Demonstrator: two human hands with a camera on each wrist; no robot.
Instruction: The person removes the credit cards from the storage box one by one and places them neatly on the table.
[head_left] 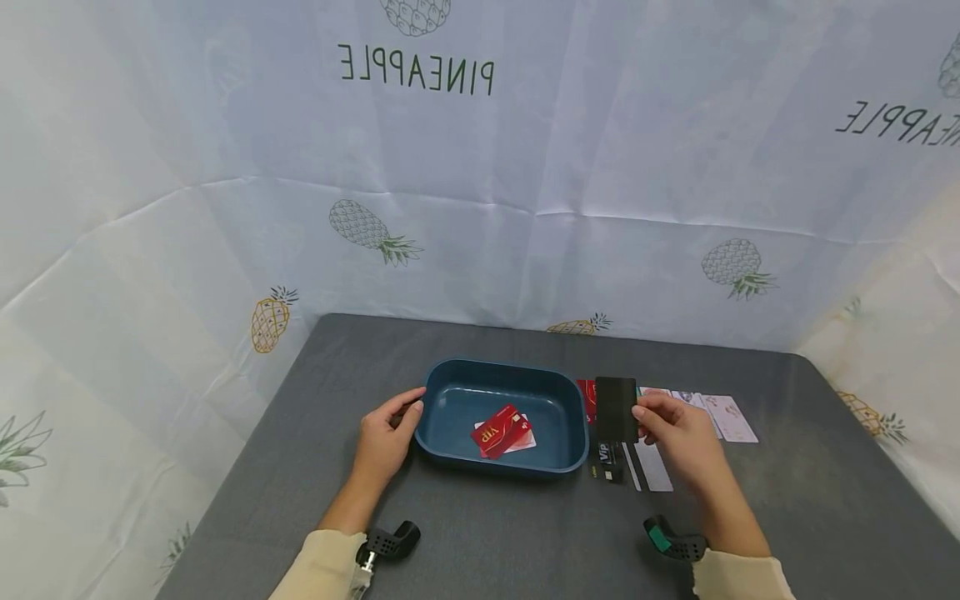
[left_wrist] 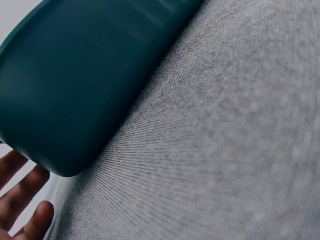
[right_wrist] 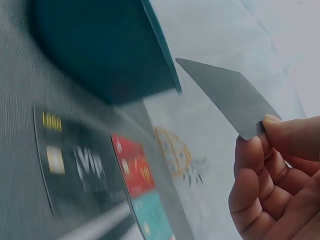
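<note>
A dark blue tray [head_left: 551, 400] holds a red VIP card [head_left: 498, 430] lying over a pale pinkish card [head_left: 525, 442]. My left hand [head_left: 382, 446] touches the tray's left end with its fingers extended; the left wrist view shows fingertips against the tray's outer wall [left_wrist: 75, 95]. Between thumb and fingers, my right hand [head_left: 686, 437] pinches a plain dark card [head_left: 616, 408] by one edge. That card is tilted in the air just beyond the tray's right end, above the cards on the table.
Right of the tray lie a black Vip card [head_left: 606, 462], a striped grey card [head_left: 652, 467], a red card [head_left: 587, 397], a teal card [right_wrist: 152, 215] and several pale cards [head_left: 729, 417]. A pineapple-print curtain [head_left: 480, 250] hangs behind the grey table [head_left: 480, 533].
</note>
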